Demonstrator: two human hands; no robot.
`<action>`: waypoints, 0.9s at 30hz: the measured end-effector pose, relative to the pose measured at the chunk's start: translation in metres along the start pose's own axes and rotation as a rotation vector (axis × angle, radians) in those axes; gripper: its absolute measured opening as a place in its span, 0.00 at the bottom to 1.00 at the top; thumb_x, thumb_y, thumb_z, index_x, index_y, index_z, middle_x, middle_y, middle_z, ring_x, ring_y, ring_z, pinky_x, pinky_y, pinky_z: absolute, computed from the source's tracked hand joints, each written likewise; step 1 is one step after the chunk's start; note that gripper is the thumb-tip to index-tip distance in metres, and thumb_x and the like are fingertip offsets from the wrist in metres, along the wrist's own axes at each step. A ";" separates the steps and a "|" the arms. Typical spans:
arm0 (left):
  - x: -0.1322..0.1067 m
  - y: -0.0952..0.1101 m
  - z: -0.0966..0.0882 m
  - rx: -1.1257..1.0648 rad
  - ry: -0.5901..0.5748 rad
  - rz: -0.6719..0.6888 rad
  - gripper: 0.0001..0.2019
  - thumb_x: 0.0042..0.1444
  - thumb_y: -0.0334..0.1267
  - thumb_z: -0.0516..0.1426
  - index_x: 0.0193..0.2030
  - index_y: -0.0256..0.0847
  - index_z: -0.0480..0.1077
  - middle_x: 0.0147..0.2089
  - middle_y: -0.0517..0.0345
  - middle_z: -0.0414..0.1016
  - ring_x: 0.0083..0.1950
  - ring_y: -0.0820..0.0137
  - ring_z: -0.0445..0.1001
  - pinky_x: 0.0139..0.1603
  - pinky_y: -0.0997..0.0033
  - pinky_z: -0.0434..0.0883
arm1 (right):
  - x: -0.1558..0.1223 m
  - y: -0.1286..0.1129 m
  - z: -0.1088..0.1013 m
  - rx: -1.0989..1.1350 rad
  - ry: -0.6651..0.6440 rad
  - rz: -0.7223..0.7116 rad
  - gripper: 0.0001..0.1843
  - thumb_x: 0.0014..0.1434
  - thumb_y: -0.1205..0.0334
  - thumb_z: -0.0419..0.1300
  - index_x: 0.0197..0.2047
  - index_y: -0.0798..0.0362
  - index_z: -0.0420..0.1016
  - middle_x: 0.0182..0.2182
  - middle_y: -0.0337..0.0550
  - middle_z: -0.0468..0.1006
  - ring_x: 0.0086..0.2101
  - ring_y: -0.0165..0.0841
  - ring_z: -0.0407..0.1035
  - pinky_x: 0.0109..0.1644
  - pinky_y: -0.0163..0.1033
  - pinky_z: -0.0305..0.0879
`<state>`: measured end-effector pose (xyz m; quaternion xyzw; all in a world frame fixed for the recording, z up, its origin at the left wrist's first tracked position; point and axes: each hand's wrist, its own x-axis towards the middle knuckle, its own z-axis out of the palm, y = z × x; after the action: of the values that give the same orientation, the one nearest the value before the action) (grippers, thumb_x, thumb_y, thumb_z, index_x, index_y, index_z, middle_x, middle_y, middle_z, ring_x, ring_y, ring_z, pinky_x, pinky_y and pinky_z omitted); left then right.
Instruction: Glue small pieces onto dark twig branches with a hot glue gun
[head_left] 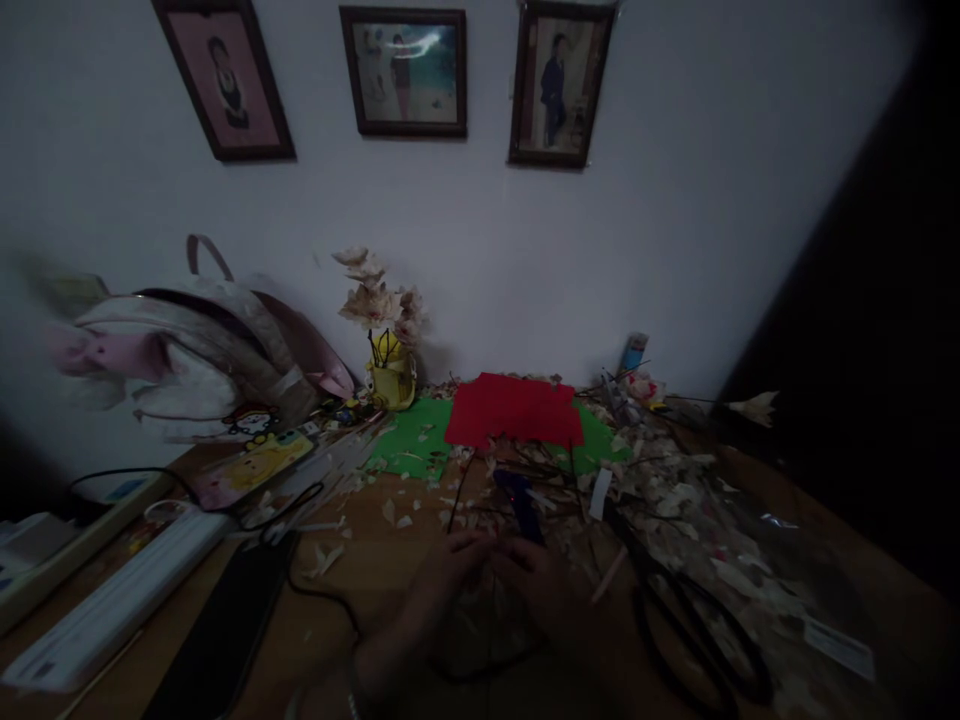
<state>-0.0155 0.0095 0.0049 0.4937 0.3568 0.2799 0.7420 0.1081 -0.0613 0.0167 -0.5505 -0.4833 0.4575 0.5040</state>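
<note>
"Left hand [459, 556] and right hand [529, 575], how do they stand?"

"Fingertips close together over the worktop [371, 545], both grips narrow; it's too dark to tell whether they pinch anything."

"What's nearest them?"

"That blue tool [519, 503], just beyond the right hand, with pale scraps [694, 515] around it and heaped to the right."

"Anything else?"

"Dark scissors [651, 566] right of the hands. Farther back, 1 red sheet [514, 412] overlaps green paper [411, 438], near a yellow container [394, 385] of pale flowers [371, 303]."
</note>
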 end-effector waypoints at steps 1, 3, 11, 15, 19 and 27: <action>-0.001 0.001 0.001 -0.008 0.001 0.000 0.14 0.41 0.46 0.60 0.24 0.36 0.70 0.14 0.68 0.58 0.17 0.80 0.52 0.20 0.76 0.46 | 0.000 0.000 0.000 0.008 0.003 -0.004 0.18 0.49 0.50 0.56 0.34 0.56 0.73 0.31 0.40 0.74 0.36 0.34 0.66 0.40 0.36 0.60; -0.002 0.002 0.002 -0.037 -0.013 -0.012 0.14 0.41 0.46 0.61 0.23 0.35 0.70 0.15 0.67 0.59 0.18 0.80 0.53 0.20 0.77 0.46 | -0.001 -0.002 0.001 0.011 0.012 -0.011 0.19 0.49 0.50 0.56 0.36 0.57 0.73 0.32 0.42 0.75 0.38 0.36 0.66 0.42 0.38 0.60; -0.007 0.008 0.007 -0.223 -0.054 -0.053 0.12 0.38 0.43 0.63 0.26 0.35 0.71 0.22 0.60 0.70 0.24 0.75 0.66 0.26 0.76 0.58 | -0.001 -0.005 0.001 -0.015 0.027 0.001 0.18 0.50 0.51 0.55 0.35 0.57 0.73 0.30 0.42 0.74 0.35 0.34 0.66 0.39 0.36 0.60; -0.012 0.012 0.010 -0.300 -0.112 -0.059 0.10 0.41 0.40 0.62 0.27 0.35 0.71 0.24 0.58 0.72 0.27 0.73 0.68 0.30 0.74 0.62 | 0.001 0.001 0.000 -0.032 0.021 0.028 0.17 0.50 0.50 0.54 0.33 0.57 0.73 0.28 0.40 0.72 0.33 0.33 0.65 0.37 0.35 0.59; -0.014 0.012 0.010 -0.374 -0.157 -0.045 0.09 0.40 0.38 0.63 0.25 0.35 0.71 0.22 0.59 0.71 0.25 0.74 0.68 0.29 0.75 0.62 | -0.001 0.000 -0.001 -0.041 0.009 0.038 0.19 0.49 0.47 0.54 0.29 0.56 0.72 0.23 0.37 0.68 0.27 0.29 0.61 0.31 0.32 0.56; -0.021 0.018 0.013 -0.424 -0.236 -0.064 0.05 0.44 0.35 0.60 0.27 0.35 0.71 0.25 0.58 0.72 0.28 0.72 0.69 0.34 0.73 0.63 | 0.000 0.004 -0.001 0.050 -0.022 0.078 0.17 0.47 0.48 0.57 0.24 0.56 0.68 0.20 0.34 0.64 0.23 0.25 0.56 0.27 0.30 0.51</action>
<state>-0.0186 -0.0074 0.0304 0.3448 0.2162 0.2653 0.8741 0.1092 -0.0618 0.0132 -0.5512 -0.4553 0.4947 0.4941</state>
